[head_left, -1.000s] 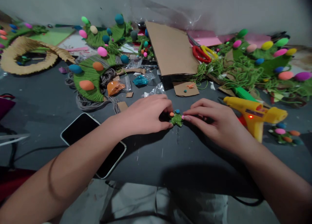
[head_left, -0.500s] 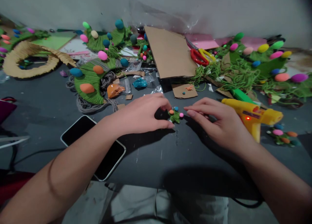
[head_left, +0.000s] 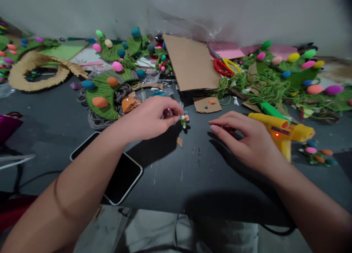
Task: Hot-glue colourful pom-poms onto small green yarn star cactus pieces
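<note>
My left hand (head_left: 155, 117) pinches a small green piece (head_left: 184, 121) with orange, blue and white balls, held tilted between thumb and forefinger just above the dark table (head_left: 170, 179). A scrap of cardboard (head_left: 179, 142) lies below it. To the right, my right hand (head_left: 242, 135) hovers over the table with thumb and forefinger a little apart, nothing visible between them. It is nearest to the yellow glue gun (head_left: 283, 130), whose red light is lit.
A phone (head_left: 123, 176) lies under my left forearm. Behind are a cardboard sheet (head_left: 192, 62), red-handled scissors (head_left: 223, 68), green yarn (head_left: 269, 84) and a straw-coloured ring (head_left: 38, 71). A ball-covered piece (head_left: 316, 153) lies at the right.
My left hand has moved left and slightly up, taking hold of the green piece and tilting it. The cardboard scrap now shows fully. My right hand has barely moved.
</note>
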`<state>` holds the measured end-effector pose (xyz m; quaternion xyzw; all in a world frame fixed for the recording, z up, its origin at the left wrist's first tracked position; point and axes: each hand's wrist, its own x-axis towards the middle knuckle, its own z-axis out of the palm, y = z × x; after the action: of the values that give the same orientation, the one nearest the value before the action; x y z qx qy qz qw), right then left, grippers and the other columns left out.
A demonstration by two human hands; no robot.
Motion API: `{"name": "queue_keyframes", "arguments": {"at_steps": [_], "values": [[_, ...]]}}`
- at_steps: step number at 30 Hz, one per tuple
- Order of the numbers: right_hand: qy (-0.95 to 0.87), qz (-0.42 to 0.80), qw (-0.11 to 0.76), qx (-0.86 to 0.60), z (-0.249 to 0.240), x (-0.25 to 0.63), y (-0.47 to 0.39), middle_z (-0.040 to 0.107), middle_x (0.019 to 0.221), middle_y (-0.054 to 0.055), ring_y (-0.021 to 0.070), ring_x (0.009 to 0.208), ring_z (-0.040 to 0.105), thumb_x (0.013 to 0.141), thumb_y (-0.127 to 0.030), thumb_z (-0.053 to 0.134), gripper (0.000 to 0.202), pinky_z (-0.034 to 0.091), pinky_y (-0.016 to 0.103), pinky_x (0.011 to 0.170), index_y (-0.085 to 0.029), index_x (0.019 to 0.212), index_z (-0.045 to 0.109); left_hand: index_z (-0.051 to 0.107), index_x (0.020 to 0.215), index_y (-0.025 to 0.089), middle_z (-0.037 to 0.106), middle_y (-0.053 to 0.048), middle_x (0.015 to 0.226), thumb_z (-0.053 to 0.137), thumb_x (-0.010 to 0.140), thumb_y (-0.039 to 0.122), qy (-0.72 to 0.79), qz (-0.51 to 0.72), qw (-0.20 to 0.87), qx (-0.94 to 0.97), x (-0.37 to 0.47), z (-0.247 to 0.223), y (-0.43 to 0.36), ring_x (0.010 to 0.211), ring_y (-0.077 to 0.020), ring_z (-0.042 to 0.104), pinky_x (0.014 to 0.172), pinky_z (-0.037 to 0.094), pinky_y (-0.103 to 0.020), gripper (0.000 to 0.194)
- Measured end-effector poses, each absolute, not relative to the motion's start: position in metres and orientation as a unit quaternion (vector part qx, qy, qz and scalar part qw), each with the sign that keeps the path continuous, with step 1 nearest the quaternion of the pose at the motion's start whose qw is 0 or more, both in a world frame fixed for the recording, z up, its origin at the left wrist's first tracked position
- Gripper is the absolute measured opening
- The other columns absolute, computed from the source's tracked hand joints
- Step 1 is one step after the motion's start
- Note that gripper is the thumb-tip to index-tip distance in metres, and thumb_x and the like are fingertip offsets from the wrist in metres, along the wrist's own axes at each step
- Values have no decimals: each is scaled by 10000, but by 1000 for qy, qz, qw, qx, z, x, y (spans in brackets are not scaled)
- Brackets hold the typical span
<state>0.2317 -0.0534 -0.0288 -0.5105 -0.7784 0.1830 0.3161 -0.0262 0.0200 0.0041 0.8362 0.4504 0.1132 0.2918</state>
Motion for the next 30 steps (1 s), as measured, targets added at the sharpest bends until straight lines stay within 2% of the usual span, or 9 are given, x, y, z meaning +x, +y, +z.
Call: {"name": "queue_keyframes", "arguments": {"at_steps": [5, 11, 17, 21, 24, 26, 30], "values": [[-780, 191, 313, -507, -29, 232, -54, 716, 982, 42, 147, 782, 645, 974, -273, 646, 135, 502, 283, 649, -235, 1054, 747, 760, 1057, 214, 755, -48, 1020, 659, 894, 367, 457, 125, 273, 837, -28, 5, 19, 836, -188, 663, 711, 477, -296, 246], [-783, 193, 312, -503, -29, 232, -55, 708, 972, 42, 142, 812, 652, 971, -257, 650, 129, 509, 277, 677, -217, 1044, 749, 741, 1071, 225, 773, -47, 978, 714, 864, 480, 473, 138, 307, 814, -29, -1, 19, 840, -203, 704, 719, 526, -311, 329], [-783, 197, 311, -502, -31, 232, -54, 707, 992, 30, 131, 827, 652, 969, -261, 660, 130, 504, 267, 680, -222, 1052, 751, 677, 1013, 198, 782, -53, 996, 745, 836, 261, 472, 200, 385, 767, -26, -11, 22, 944, -212, 751, 820, 593, -332, 199], [-779, 199, 308, -508, -32, 232, -54, 707, 994, 25, 132, 843, 653, 972, -281, 654, 139, 500, 265, 686, -224, 1053, 752, 635, 997, 187, 785, -48, 936, 771, 790, 192, 474, 226, 432, 733, -23, -11, 21, 906, -212, 768, 785, 604, -321, 248], [-769, 197, 299, -529, -34, 233, -53, 696, 950, 25, 128, 763, 616, 965, -316, 657, 166, 482, 275, 651, -218, 1064, 747, 593, 1010, 192, 793, -48, 916, 777, 776, 197, 450, 225, 491, 712, -20, -12, 20, 897, -220, 774, 784, 604, -333, 298], [-756, 198, 294, -550, -35, 234, -51, 687, 911, 28, 130, 698, 581, 929, -379, 698, 233, 469, 291, 625, -203, 1079, 732, 569, 1014, 197, 795, -47, 902, 774, 769, 206, 437, 207, 526, 700, -18, -14, 18, 873, -215, 772, 766, 598, -333, 320], [-733, 217, 276, -582, -35, 235, -51, 686, 871, 47, 155, 657, 570, 812, -541, 782, 504, 455, 316, 586, -172, 1143, 689, 530, 1037, 198, 782, -37, 841, 768, 734, 183, 434, 175, 574, 672, -13, -13, 16, 761, -187, 751, 678, 579, -305, 386]]}}
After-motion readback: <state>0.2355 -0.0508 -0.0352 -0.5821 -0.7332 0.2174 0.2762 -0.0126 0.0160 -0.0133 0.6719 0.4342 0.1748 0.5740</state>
